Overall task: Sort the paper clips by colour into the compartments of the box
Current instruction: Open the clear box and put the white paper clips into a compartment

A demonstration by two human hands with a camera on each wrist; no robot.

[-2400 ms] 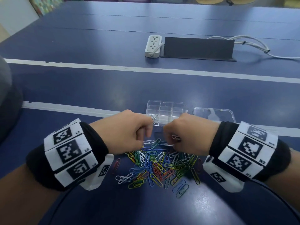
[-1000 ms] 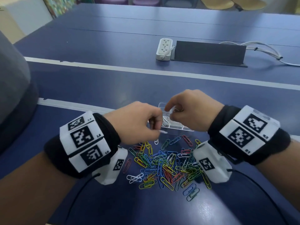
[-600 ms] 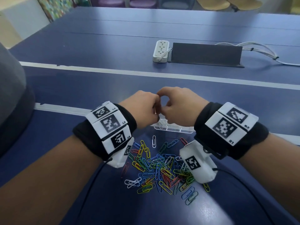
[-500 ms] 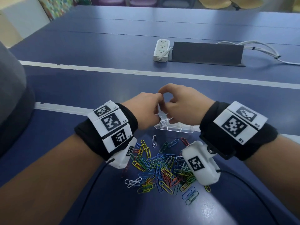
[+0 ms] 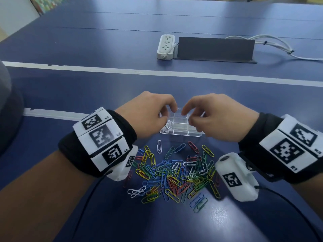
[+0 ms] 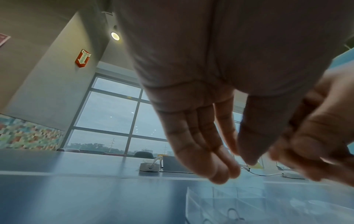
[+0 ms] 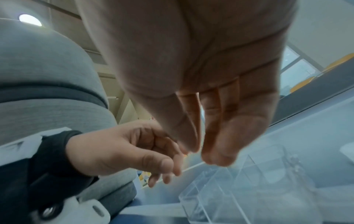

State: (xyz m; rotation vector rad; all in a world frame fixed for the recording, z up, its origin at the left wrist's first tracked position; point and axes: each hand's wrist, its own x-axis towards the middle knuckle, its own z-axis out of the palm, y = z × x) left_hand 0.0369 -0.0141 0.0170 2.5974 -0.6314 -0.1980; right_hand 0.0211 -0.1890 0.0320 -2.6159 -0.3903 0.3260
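Your left hand (image 5: 148, 116) and right hand (image 5: 216, 117) both hover over the clear box (image 5: 181, 127), a gap between them. Your left fingers (image 6: 210, 151) hang nearly straight and close together, the thumb beside them, with nothing visible between them. Your right fingers (image 7: 220, 128) also point down at the box, loosely extended, and no clip shows in them; the view is blurred at the tips, so a very small thing there could not be told.

The box sits on the blue bench (image 5: 87, 95), just beyond the pile of clips (image 5: 174, 173). A few white clips (image 5: 167, 127) lie in its near left compartment; the other compartments that show look bare, though your hands cover part of the box.

The pile lies between your wrists, mixed in blue, green, yellow, red and white. One white clip (image 5: 159, 146) lies apart, between the pile and the box. A few more white ones (image 5: 136, 191) lie at the pile's near left edge.

Farther back on the bench a white power strip (image 5: 165, 47) lies beside a dark panel (image 5: 215, 49), with white cables (image 5: 272, 46) running off right.
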